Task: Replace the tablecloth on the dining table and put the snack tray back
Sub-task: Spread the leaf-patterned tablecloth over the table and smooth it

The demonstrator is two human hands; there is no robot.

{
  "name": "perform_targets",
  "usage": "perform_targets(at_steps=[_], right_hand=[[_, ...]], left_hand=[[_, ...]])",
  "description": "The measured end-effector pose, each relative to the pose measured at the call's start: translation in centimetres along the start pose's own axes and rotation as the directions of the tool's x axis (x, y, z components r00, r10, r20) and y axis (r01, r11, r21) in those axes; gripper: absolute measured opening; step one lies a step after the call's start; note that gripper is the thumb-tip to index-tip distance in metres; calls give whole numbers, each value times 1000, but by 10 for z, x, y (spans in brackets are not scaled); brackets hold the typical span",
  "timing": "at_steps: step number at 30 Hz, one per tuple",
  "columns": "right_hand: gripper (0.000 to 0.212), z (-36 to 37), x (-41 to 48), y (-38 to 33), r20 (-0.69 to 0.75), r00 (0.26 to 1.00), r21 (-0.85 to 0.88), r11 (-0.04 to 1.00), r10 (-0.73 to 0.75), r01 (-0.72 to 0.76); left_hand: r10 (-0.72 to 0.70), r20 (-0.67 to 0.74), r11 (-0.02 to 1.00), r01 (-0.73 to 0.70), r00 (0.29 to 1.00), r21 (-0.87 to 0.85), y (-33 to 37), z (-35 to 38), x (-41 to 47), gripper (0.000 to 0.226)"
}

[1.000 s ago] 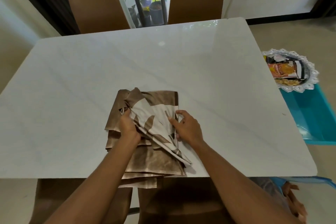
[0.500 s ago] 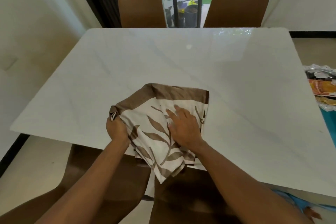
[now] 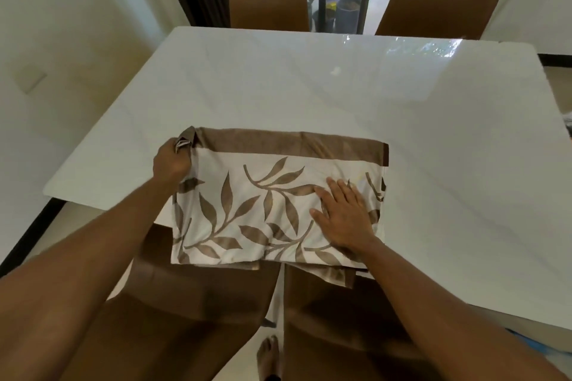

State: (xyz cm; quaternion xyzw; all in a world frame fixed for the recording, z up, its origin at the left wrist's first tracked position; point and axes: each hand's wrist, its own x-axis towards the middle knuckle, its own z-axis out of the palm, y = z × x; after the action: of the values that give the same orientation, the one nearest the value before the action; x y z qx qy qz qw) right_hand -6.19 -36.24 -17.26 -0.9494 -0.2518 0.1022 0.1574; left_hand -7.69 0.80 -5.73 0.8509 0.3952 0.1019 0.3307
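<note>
White glossy stone forms the dining table, and the tablecloth, folded in layers, is laid at its near edge, with the lower layers hanging over toward two brown chairs. One corner is pinched in the curled fingers of the left hand. The cloth is pressed flat by the right hand, fingers straight and slightly spread. The snack tray is not seen. On so slick a top, the bundle could be dragged off the edge if the pull outweighs the press, and a lopsided spread is likely if inner folds are caught.
</note>
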Motion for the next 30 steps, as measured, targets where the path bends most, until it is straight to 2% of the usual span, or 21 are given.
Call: perform_targets(at_steps=[4, 7, 11, 13, 16, 18, 20, 23, 25, 27, 30], right_hand=[[70, -1, 9, -10, -9, 996, 4, 996, 91, -91], [71, -4, 18, -27, -18, 980, 31, 980, 199, -199], [74, 8, 24, -37, -70, 959, -43, 959, 276, -280], [74, 17, 24, -37, -97, 962, -98, 959, 257, -266], [72, 11, 23, -30, -57, 965, -129, 956, 257, -263], [73, 3, 25, -20, -6, 957, -131, 949, 289, -287], [71, -9, 29, -15, 60, 934, -144, 929, 352, -340], [63, -22, 36, -20, 123, 876, -139, 882, 466, -450], [67, -28, 35, -36, 79, 869, -64, 872, 489, -485], [68, -27, 20, -60, -34, 886, 17, 886, 463, -463], [57, 1, -23, -85, -133, 906, 27, 915, 403, -403]], left_hand=[[112, 31, 991, -114, 993, 65, 15, 7, 43, 33], [138, -18, 983, -135, 990, 123, 21, 19, 71, 34], [299, -10, 942, -293, 954, 166, 8, 44, 73, 56], [472, 103, 853, -483, 875, 196, -12, 55, 49, 60], [629, 366, 670, -717, 686, 191, -38, 69, -16, 57], [598, 590, 543, -816, 542, 199, -54, 74, -48, 60], [509, 719, 478, -850, 473, 221, -70, 80, -59, 68], [472, 725, 506, -827, 502, 244, -67, 81, -61, 71], [454, 725, 549, -803, 519, 231, -54, 79, -65, 71], [465, 745, 559, -811, 479, 172, -43, 80, -73, 76], [453, 796, 489, -858, 402, 156, -40, 84, -86, 85]])
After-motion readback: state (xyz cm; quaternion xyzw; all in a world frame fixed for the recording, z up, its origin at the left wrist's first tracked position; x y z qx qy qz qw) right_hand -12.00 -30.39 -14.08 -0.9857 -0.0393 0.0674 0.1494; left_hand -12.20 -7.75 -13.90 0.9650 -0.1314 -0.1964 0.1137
